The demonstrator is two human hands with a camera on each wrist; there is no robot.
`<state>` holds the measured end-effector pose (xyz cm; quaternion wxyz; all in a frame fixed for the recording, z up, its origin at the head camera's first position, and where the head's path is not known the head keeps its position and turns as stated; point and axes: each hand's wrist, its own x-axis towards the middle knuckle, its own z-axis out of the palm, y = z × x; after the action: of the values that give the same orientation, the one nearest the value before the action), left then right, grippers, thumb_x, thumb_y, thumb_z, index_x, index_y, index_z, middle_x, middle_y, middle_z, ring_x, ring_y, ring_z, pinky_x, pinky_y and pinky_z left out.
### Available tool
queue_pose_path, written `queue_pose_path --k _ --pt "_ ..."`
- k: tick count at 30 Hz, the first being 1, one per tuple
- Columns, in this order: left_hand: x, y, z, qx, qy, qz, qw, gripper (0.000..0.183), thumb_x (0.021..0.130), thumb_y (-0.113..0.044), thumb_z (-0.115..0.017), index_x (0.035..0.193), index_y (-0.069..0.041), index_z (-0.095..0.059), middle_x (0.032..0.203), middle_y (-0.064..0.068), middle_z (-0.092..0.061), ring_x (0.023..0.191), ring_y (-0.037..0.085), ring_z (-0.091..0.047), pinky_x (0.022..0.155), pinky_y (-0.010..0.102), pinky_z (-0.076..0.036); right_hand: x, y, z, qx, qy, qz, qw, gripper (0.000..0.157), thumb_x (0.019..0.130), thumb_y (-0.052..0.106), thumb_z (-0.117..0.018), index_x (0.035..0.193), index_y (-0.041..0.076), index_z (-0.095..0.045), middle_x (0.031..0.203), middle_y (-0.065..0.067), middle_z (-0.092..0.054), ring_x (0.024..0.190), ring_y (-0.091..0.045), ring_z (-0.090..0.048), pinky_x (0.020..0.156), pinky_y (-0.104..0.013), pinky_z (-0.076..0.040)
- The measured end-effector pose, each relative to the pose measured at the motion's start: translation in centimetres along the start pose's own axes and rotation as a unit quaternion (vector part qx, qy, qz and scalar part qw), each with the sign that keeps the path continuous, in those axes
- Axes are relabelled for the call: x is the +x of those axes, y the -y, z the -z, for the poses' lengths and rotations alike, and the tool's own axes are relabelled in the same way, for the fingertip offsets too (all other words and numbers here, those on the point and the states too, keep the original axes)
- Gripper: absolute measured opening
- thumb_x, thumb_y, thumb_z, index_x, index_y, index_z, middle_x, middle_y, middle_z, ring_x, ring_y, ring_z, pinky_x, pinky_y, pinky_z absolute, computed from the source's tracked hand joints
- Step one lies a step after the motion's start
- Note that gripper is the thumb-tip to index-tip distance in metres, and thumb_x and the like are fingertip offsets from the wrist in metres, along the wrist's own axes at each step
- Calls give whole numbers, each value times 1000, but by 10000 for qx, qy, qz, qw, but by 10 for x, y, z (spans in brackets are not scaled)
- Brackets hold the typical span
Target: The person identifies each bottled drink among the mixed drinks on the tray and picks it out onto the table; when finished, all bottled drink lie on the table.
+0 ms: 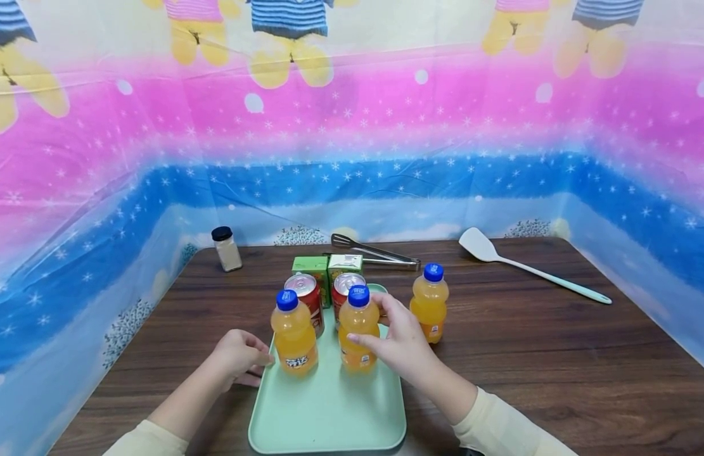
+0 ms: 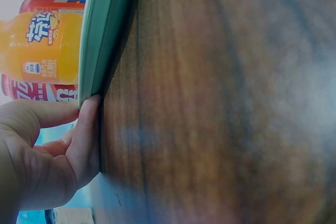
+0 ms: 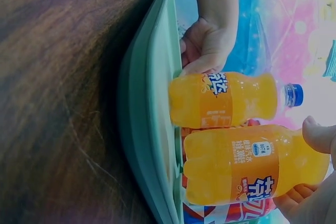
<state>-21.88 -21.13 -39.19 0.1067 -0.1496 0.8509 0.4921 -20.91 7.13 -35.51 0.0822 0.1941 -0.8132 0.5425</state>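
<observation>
My left hand (image 1: 240, 358) pinches the left rim of a light green tray (image 1: 329, 415), thumb on top and a finger beneath, as the left wrist view shows. On the tray's right half, my right hand (image 1: 405, 342) grips an orange soda bottle (image 1: 358, 329) with a blue cap, held upright. Whether its base touches the tray I cannot tell. A second orange soda bottle (image 1: 294, 335) stands on the tray near my left hand. Behind the bottles are two red soda cans (image 1: 303, 284), and behind those, two green drink cartons (image 1: 310, 265).
A third orange soda bottle (image 1: 429, 304) stands on the wooden table (image 1: 528, 361) just right of the tray. Tongs (image 1: 380, 253) lie behind the cartons. A white spatula (image 1: 534, 269) lies at the back right, and a black-lidded jar (image 1: 227, 250) stands at the back left.
</observation>
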Motion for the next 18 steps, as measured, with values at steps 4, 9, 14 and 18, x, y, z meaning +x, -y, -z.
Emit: queue_pose_path --k 4,9,14,18 --pt "-1 0 0 -6 18 -5 10000 17 83 -3 -67 96 6 -59 87 16 -59 72 26 -60 59 35 -58 0 0 1 -24 13 53 10000 57 74 13 -80 123 14 -52 110 3 -58 106 -17 -55 92 -43 -48" --pt "1 -1 0 -23 27 -11 10000 18 83 -3 -67 96 6 -59 88 16 -59 72 25 -60 59 35 -58 0 0 2 -67 19 89 9999 57 74 13 -80 124 15 -52 110 3 -58 106 -16 -55 91 -43 -49" --pt "3 0 0 -7 42 -6 10000 18 84 -3 -67 97 6 -58 88 17 -59 71 25 -61 59 36 -58 -1 -1 3 -30 75 86 9999 57 75 14 -80 124 15 -52 111 3 -58 106 -16 -55 92 -44 -48" --pt "3 1 0 0 31 39 10000 18 83 -3 -67 96 6 -58 88 17 -59 71 25 -60 59 35 -58 -1 -1 3 -57 88 79 9999 57 75 16 -80 124 15 -52 111 3 -58 105 -15 -55 92 -42 -48"
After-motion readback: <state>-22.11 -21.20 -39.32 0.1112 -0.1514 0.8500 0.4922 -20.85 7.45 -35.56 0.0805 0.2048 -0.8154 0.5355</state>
